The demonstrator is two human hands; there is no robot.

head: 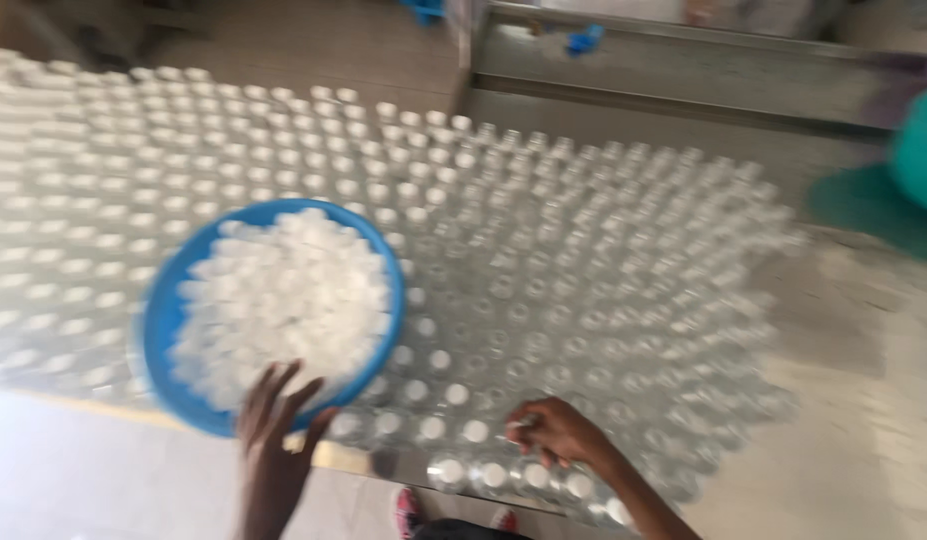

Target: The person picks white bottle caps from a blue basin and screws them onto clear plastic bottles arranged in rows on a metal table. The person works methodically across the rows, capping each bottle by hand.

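Left hand point(273, 425) fingers spread, reaching into blue bowl point(168, 320) of white caps point(283, 300) atop bottles. Right hand point(563, 432) grip pinched, prob. on one small cap – too blurred to confirm – over near-edge clear bottles point(583, 290) crowding bench point(863, 400)
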